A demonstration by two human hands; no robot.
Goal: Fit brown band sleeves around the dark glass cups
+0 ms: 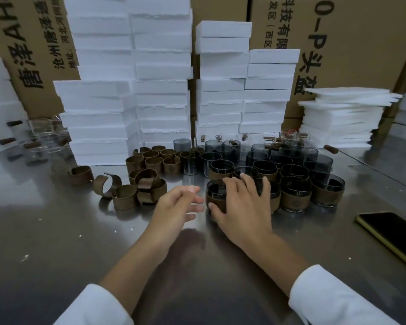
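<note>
**Seat the band, park the cup, no glass knocks**

Head view (only cam):
- The right hand point(239, 202) is over the sleeved cup point(215, 195) at the front-left corner of the batch. Fingers drape across the rim and far side, and the thumb presses low on the near side of the brown band, so it grips the cup.
- The cup stands upright on the surface point(103, 242), just beside the finished cups point(295, 198) to its right.
- The left hand point(176, 205) is just left of the cup and not touching it. Fingers are loosely spread, holding nothing.

My read: the band is on, so this step is final seat + park. Can't tell if the band's ends meet properly; the hand covers that side.

To do it well:
- Check the band sits level w/ an even strip of glass above it, like the neighbours. If it's skewed, hold the glass w/ the right hand and turn the band w/ the left.
- Press on the band, not the rim. It should give more grip than bare glass.
- The row is packed tight, so the risk is a glass-on-glass knock. Set the cup beside the row; don't shove it in.
- The left hand is free and nearest the loose sleeves point(148, 184), so it can take the next band.
- The bare dark cups point(223, 148) sit behind the finished ones, so lift over them, don't drag through.
- The phone point(391, 233) is at the right edge, well apart. No issue.
</note>
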